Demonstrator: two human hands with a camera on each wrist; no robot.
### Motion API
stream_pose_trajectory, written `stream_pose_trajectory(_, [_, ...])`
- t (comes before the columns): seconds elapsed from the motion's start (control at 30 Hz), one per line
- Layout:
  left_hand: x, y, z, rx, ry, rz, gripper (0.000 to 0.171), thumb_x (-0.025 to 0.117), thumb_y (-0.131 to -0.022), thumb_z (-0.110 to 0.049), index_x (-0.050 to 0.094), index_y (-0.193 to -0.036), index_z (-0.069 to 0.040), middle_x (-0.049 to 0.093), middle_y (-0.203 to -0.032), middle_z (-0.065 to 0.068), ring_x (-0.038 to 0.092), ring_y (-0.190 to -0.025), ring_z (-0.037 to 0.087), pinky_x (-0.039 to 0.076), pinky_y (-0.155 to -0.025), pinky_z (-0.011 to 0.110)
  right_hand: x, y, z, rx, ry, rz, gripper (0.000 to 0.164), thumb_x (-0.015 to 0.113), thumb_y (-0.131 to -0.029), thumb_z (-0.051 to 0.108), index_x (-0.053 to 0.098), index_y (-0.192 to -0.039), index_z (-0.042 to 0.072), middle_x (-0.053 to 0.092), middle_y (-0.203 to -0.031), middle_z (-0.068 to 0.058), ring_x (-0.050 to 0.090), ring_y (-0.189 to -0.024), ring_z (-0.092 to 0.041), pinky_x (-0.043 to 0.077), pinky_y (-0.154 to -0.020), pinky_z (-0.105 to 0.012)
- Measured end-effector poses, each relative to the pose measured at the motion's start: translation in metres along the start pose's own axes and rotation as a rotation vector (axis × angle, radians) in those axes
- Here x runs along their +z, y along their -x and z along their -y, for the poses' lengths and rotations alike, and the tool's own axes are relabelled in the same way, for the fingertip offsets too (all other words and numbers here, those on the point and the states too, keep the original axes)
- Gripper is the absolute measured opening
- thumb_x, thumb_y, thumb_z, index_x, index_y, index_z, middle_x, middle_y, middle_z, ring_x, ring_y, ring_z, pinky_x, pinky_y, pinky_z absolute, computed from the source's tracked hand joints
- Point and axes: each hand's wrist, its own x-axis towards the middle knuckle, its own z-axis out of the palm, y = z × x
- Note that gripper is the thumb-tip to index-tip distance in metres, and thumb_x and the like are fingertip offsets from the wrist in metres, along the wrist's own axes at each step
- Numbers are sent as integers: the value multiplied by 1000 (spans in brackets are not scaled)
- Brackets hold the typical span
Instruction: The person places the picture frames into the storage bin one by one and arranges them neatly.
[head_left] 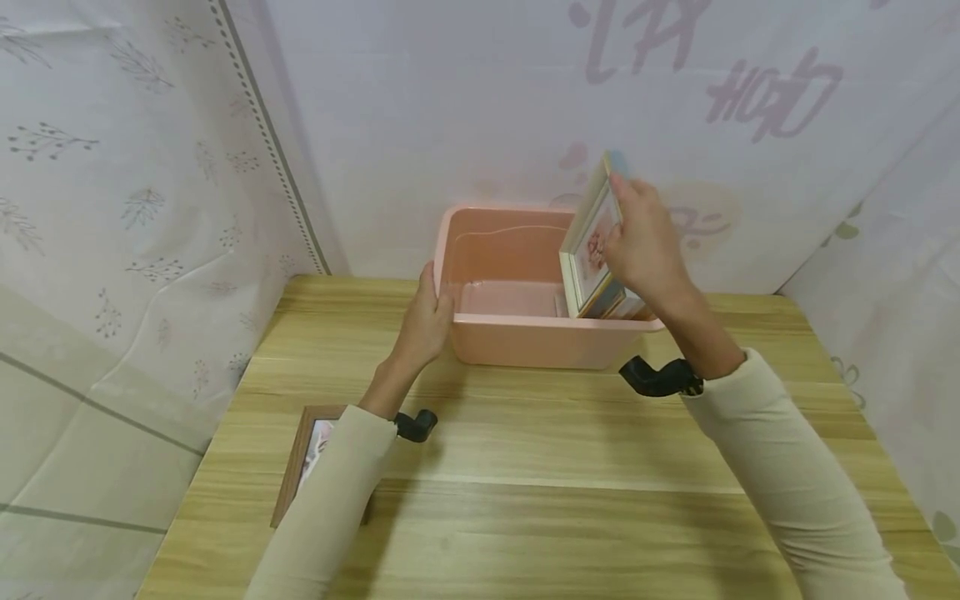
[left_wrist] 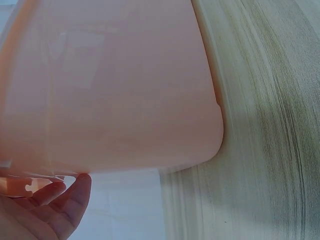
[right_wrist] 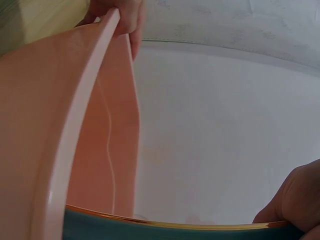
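A pink plastic bin [head_left: 536, 343] stands at the back of the table. My left hand [head_left: 426, 323] grips its left rim, and in the left wrist view the fingertips [left_wrist: 82, 187] show at the bin's edge. On the other side, my right hand [head_left: 643, 242] holds a cream picture frame [head_left: 588, 243] with a pink flower print, tilted upright in the right part of the bin. Its lower edge sits behind the front rim. More frame edges [head_left: 609, 302], grey and gold, show beside it. The right wrist view has a teal frame edge [right_wrist: 175, 233] with gold trim close to my fingers.
A brown wooden picture frame [head_left: 294, 467] lies on the table [head_left: 525, 517] at the left, partly under my left forearm. Printed cloth walls [head_left: 420, 108] rise behind the bin and at both sides. Black wrist mounts [head_left: 656, 377] stick out from both wrists.
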Motion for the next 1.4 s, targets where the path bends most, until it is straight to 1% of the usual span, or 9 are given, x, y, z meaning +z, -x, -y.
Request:
stream_pose_trajectory(0.17, [0, 1, -1, -10, -5, -8, 55, 31, -103, -17, 18, -154, -4, 48, -136, 22, 51, -123, 37, 41, -104, 55, 10, 1, -8, -35, 24, -28, 75, 39, -83, -15, 29, -155, 3, 34, -145, -39, 47, -107, -44, 46, -75, -48])
stream_pose_trajectory(0.3, [0, 1, -1, -16, -14, -7, 55, 31, -103, -17, 18, -155, -4, 48, -137, 22, 50, -123, 36, 41, -105, 55, 17, 2, -12, -45, 41, -37, 73, 38, -83, -15, 31, -154, 2, 37, -141, -40, 48, -99, -43, 45, -69, -48])
stream_pose_trajectory(0.53, [0, 1, -1, -21, -17, -4, 56, 31, -102, -17, 17, -155, -4, 47, -136, 22, 50, -119, 32, 43, -102, 54, 29, 3, -18, 21, 40, -6, 72, 40, -85, -12, 28, -155, 3, 33, -145, -40, 50, -104, -46, 49, -73, -55])
stream_pose_trajectory(0.63, [0, 1, -1, -15, -8, -2, 56, 31, -102, -17, 17, -155, -3, 47, -136, 21, 50, -119, 33, 42, -102, 54, 34, 4, -23, 38, 38, 8, 70, 41, -87, -9, 28, -155, 3, 31, -147, -40, 51, -106, -47, 50, -68, -52])
stream_pose_trajectory(0.8, [0, 0, 0, -11, -12, 0, 56, 30, -103, -20, 16, -155, -3, 47, -138, 22, 50, -124, 37, 41, -104, 54, 44, 6, -28, 50, 34, 33, 69, 41, -88, -11, 29, -154, 2, 27, -150, -40, 47, -122, -53, 51, -73, -54])
stream_pose_trajectory(0.9, [0, 1, 0, -18, -27, -7, 57, 29, -103, -23, 17, -155, -4, 46, -141, 22, 49, -126, 35, 40, -106, 54, 49, 9, -31, 45, 30, 41, 69, 39, -88, -13, 28, -154, 2, 26, -149, -41, 48, -120, -55, 51, -78, -59])
stream_pose_trajectory(1.03, [1, 1, 0, -29, -41, -16, 56, 29, -103, -25, 18, -155, -6, 46, -142, 20, 48, -128, 32, 38, -108, 53, 54, 11, -34, 40, 16, 41, 72, 40, -88, -14, 25, -156, 4, 27, -150, -39, 53, -109, -50, 53, -72, -54])
stream_pose_trajectory(1.27, [0, 1, -2, -21, -20, -10, 54, 30, -103, -22, 20, -154, -6, 48, -139, 20, 49, -126, 34, 39, -107, 53, 62, 12, -37, 26, 26, 26, 71, 47, -85, -14, 30, -153, -2, 26, -149, -40, 49, -118, -53, 54, -75, -55])
stream_pose_trajectory(1.4, [0, 1, -2, -21, -20, -13, 54, 30, -103, -22, 21, -154, -6, 48, -137, 19, 50, -124, 33, 40, -106, 53, 68, 13, -37, 38, 30, 33, 71, 50, -86, -12, 28, -153, 0, 23, -152, -38, 51, -117, -55, 55, -70, -53])
